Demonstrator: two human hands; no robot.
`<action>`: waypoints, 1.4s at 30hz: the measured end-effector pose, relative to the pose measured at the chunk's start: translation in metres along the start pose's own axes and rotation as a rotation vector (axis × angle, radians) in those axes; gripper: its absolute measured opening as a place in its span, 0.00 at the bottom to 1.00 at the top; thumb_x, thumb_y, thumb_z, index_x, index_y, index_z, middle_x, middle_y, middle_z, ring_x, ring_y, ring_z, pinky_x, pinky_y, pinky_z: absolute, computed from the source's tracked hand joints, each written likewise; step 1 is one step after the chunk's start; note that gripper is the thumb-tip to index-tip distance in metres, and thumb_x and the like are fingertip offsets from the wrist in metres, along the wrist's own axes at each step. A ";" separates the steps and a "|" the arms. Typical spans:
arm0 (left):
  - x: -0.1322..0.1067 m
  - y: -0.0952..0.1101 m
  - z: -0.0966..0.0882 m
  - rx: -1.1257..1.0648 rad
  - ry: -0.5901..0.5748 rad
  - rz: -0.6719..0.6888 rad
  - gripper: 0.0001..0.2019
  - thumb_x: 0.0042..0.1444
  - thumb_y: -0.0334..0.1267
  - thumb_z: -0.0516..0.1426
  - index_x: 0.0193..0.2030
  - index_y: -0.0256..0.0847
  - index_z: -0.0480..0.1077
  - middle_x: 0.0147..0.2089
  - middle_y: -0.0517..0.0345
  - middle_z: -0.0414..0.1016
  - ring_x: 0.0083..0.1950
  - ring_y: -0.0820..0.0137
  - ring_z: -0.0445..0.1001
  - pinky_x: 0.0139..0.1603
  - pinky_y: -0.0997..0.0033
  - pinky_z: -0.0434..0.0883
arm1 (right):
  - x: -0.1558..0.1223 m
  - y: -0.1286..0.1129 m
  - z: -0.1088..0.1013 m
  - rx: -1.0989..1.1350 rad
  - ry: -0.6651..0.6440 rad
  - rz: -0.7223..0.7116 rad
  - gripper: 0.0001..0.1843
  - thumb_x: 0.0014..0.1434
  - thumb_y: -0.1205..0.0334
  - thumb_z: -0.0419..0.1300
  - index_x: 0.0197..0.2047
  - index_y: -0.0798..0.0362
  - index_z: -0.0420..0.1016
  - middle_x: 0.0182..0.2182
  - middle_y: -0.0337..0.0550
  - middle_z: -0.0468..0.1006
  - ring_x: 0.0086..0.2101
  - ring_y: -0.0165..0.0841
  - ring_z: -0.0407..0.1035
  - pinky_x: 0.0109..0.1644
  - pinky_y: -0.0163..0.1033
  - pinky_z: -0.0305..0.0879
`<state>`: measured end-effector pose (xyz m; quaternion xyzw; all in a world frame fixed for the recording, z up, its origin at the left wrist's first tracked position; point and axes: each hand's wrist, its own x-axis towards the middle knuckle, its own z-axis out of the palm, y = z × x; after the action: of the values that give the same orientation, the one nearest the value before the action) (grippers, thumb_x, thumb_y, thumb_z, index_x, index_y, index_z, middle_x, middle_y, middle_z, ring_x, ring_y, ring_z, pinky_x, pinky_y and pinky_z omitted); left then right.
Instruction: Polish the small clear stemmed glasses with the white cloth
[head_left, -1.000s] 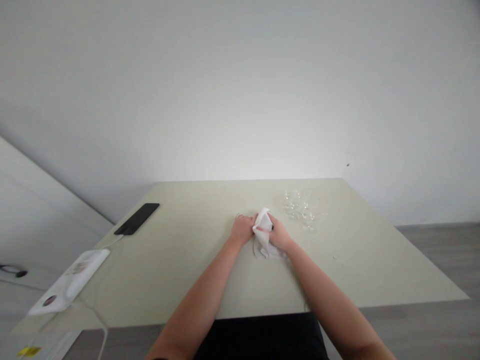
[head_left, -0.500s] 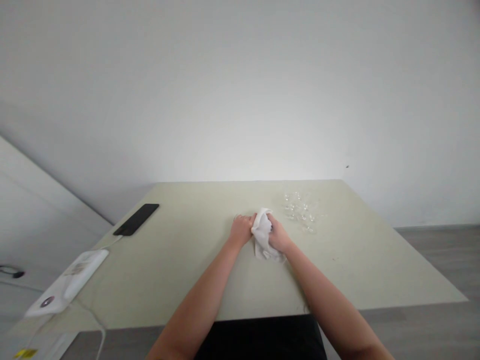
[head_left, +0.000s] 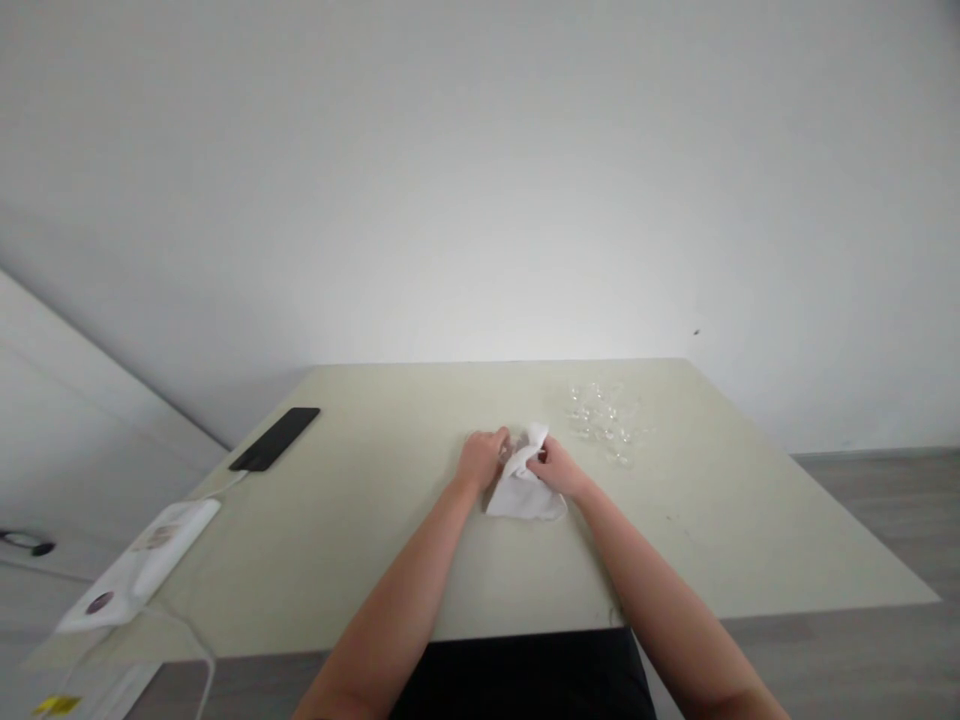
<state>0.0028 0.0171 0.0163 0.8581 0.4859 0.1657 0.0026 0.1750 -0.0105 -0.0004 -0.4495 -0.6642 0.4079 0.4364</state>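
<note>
My left hand (head_left: 481,457) is closed around a small clear, see-through piece, whose shiny end shows beside the fingertips; its kind is hard to make out. A crumpled white cloth (head_left: 525,495) is bunched against that piece and hangs down toward the tabletop. Pinching the upper part of the cloth is my right hand (head_left: 559,467), with fingers curled into the folds. Just beyond the right hand lies a loose cluster of small clear, rounded pieces (head_left: 604,420), glossy and see-through.
The pale table (head_left: 375,520) stands against a white wall (head_left: 480,200). On its left side are a black phone (head_left: 276,440) and a white power strip (head_left: 142,565) with cables. The table's front edge runs just ahead of my lap.
The cloth has shifted from wrapping between both hands to spreading lower, and the clear piece at my left fingers now shows. My right hand has moved slightly right.
</note>
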 end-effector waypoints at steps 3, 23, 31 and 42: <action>-0.001 0.006 0.000 0.063 -0.004 0.163 0.06 0.62 0.37 0.52 0.40 0.40 0.69 0.35 0.50 0.77 0.41 0.64 0.76 0.45 0.66 0.64 | 0.000 0.005 -0.004 -0.173 -0.057 -0.040 0.03 0.51 0.63 0.59 0.26 0.51 0.70 0.24 0.37 0.74 0.29 0.33 0.66 0.35 0.38 0.64; 0.000 0.008 0.009 0.117 0.051 0.152 0.06 0.59 0.33 0.52 0.39 0.39 0.69 0.32 0.50 0.77 0.36 0.62 0.75 0.40 0.64 0.62 | 0.002 0.016 -0.005 -0.307 0.074 -0.021 0.07 0.52 0.68 0.56 0.28 0.52 0.75 0.28 0.44 0.80 0.32 0.36 0.71 0.40 0.39 0.66; 0.000 0.003 0.016 -0.270 0.199 -0.040 0.08 0.57 0.41 0.57 0.41 0.42 0.67 0.29 0.57 0.72 0.33 0.65 0.72 0.37 0.68 0.63 | 0.005 0.008 -0.004 0.129 0.249 0.032 0.14 0.47 0.61 0.62 0.39 0.52 0.76 0.33 0.43 0.81 0.36 0.39 0.73 0.42 0.42 0.69; 0.007 0.009 0.028 -1.194 0.396 -0.162 0.24 0.50 0.58 0.61 0.44 0.40 0.68 0.45 0.51 0.71 0.48 0.63 0.71 0.53 0.63 0.64 | 0.005 0.010 0.013 0.280 0.384 -0.009 0.14 0.47 0.61 0.62 0.40 0.51 0.75 0.42 0.44 0.80 0.44 0.40 0.71 0.53 0.46 0.65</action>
<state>0.0218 0.0222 -0.0063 0.6222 0.3645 0.5632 0.4034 0.1645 -0.0054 -0.0122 -0.4511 -0.5080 0.4012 0.6144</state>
